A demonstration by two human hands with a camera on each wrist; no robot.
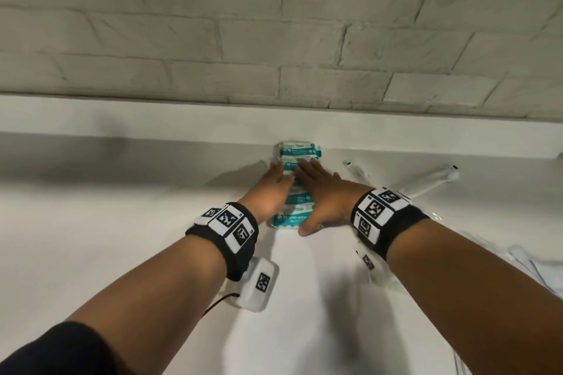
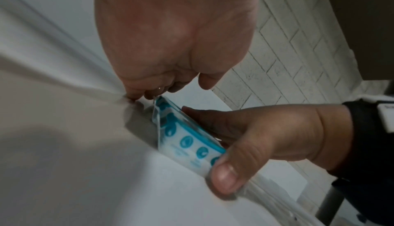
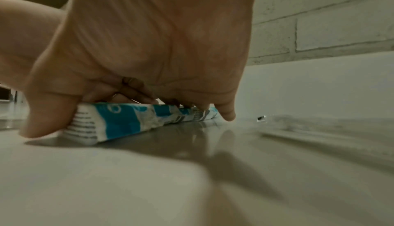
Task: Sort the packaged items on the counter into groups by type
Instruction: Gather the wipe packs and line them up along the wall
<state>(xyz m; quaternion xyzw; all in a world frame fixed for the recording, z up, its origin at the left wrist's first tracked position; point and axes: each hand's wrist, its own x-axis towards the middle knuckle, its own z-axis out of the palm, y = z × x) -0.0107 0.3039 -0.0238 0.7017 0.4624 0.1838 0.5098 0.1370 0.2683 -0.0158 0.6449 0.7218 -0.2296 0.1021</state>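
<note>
A row of teal-and-white wipe packets [image 1: 300, 153] lies on the white counter [image 1: 122, 207], running from near the hands to the far ledge under the painted brick wall [image 1: 274, 39]. The left hand [image 1: 272, 189] lies flat along the row's left edge, fingers straight. The right hand [image 1: 323, 195] rests on top with fingers stretched out, its thumb [image 3: 45, 116] pressed against the nearest packet's end. To the right, apart from the row, lie clear-wrapped white items [image 1: 438, 178], too blurred to name.
</note>
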